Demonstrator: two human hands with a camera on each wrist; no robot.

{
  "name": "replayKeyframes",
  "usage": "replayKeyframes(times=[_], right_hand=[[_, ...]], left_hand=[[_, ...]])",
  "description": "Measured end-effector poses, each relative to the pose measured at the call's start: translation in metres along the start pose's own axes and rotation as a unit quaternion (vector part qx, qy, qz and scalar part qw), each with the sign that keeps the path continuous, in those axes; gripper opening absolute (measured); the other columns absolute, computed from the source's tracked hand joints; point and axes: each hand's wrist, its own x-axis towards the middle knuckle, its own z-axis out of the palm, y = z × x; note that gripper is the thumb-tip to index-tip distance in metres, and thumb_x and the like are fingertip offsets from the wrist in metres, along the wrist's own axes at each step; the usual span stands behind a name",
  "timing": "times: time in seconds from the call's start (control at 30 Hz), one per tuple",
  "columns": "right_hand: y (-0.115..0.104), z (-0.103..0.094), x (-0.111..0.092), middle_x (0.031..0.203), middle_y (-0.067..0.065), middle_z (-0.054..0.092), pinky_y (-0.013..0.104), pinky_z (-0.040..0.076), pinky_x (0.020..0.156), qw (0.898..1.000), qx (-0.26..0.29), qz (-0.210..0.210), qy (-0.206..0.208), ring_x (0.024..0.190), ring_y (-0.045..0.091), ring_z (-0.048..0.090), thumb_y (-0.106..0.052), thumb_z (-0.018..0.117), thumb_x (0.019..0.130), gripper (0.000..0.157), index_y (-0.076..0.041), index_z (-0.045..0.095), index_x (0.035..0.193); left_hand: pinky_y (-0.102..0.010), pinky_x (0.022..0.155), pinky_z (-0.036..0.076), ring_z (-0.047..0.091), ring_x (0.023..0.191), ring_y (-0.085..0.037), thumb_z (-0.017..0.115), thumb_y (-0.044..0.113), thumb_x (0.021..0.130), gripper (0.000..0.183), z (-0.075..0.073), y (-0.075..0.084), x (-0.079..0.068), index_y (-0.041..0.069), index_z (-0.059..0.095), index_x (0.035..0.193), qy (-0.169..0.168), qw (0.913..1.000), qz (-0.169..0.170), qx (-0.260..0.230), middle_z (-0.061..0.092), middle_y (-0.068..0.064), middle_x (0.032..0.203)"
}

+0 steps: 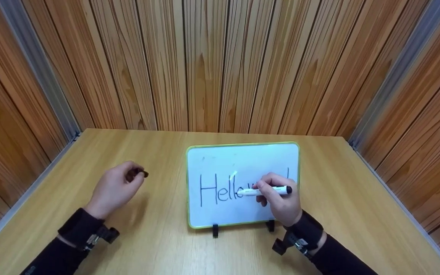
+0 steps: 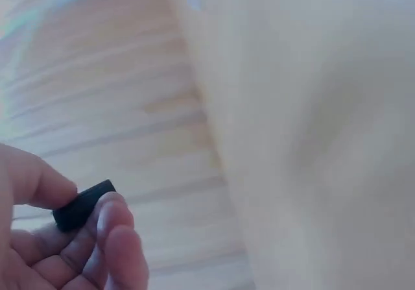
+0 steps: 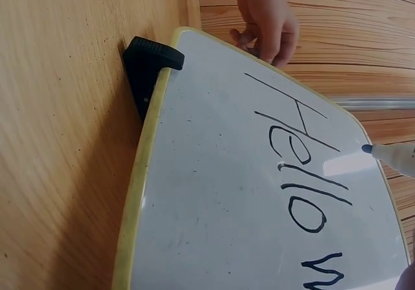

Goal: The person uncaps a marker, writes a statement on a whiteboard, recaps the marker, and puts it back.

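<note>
My right hand [image 1: 283, 200] pinches a white marker [image 1: 249, 192] with a black rear end, its dark tip pointing left. Behind it stands a whiteboard [image 1: 227, 214] with a yellow-green rim. "Hello" and a "w" are written there in black; my right hand hides most of the letters after it, and a tall stroke shows at the right. In the right wrist view the marker tip is over the board's upper part; whether it touches is unclear. Left of the board, my left hand [image 1: 115, 191] is raised above the table, pinching a small black marker cap [image 2: 81, 207] between thumb and fingers.
Black stand feet [image 1: 215, 230] support the board's lower edge on the wooden table [image 1: 159, 244]. Wood-panelled walls [image 1: 204, 68] enclose the back and both sides, with metal strips in the corners. Each wrist wears a black band with a small camera.
</note>
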Motion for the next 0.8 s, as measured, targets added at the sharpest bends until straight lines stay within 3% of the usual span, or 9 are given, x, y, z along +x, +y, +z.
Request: replayKeyframes(times=[0.1,0.27,0.37,0.53,0.6,0.8], right_hand=[[-0.002,0.001,0.0,0.071,0.015,0.068,0.025,0.052,0.047,1.0,0.002,0.005,-0.004,0.051,0.021,0.06,0.02,0.058,0.097,0.025,0.002,0.073,0.088],[-0.005,0.003,0.0,0.073,0.016,0.069,0.027,0.054,0.048,1.0,0.017,0.013,-0.021,0.052,0.027,0.06,0.02,0.061,0.098,0.02,0.004,0.072,0.094],[-0.006,0.004,0.0,0.075,0.017,0.068,0.028,0.054,0.049,0.999,0.031,0.014,-0.034,0.054,0.029,0.06,0.021,0.062,0.098,0.018,0.006,0.071,0.098],[-0.007,0.005,0.0,0.078,0.019,0.069,0.027,0.054,0.05,0.998,0.034,0.015,-0.044,0.055,0.027,0.06,0.021,0.062,0.097,0.019,0.004,0.07,0.1],[-0.007,0.005,-0.001,0.079,0.019,0.069,0.027,0.054,0.049,0.998,0.038,0.015,-0.047,0.056,0.026,0.06,0.022,0.062,0.097,0.02,0.004,0.07,0.1],[-0.006,0.005,-0.002,0.082,0.018,0.07,0.027,0.054,0.049,0.996,0.06,0.016,-0.06,0.058,0.022,0.059,0.024,0.063,0.095,0.02,0.005,0.069,0.101]], left_hand=[[-0.027,0.066,0.052,0.067,0.078,-0.015,0.071,0.003,0.106,0.014,0.002,0.02,-0.004,0.005,0.078,0.117,-0.03,0.9963,-0.002,-0.081,0.077,-0.001,0.098],[-0.029,0.063,0.058,0.07,0.076,-0.016,0.072,0.004,0.106,0.016,0.009,0.052,-0.013,0.005,0.074,0.122,-0.09,0.9803,0.0,-0.176,0.077,-0.005,0.101],[-0.029,0.063,0.06,0.071,0.077,-0.015,0.073,0.006,0.106,0.015,0.015,0.067,-0.018,0.006,0.074,0.122,-0.11,0.9745,0.026,-0.193,0.077,-0.002,0.1],[-0.03,0.062,0.061,0.07,0.077,-0.012,0.075,0.001,0.104,0.016,0.034,0.082,-0.022,0.007,0.074,0.119,-0.125,0.967,0.099,-0.198,0.078,0.001,0.102],[-0.03,0.062,0.061,0.07,0.077,-0.012,0.076,0.0,0.103,0.016,0.042,0.086,-0.022,0.007,0.074,0.118,-0.132,0.9624,0.108,-0.211,0.079,0.0,0.106],[-0.026,0.061,0.058,0.073,0.074,-0.017,0.076,0.006,0.106,0.016,0.057,0.099,-0.021,0.004,0.072,0.121,-0.181,0.9395,0.038,-0.288,0.08,-0.011,0.111]])
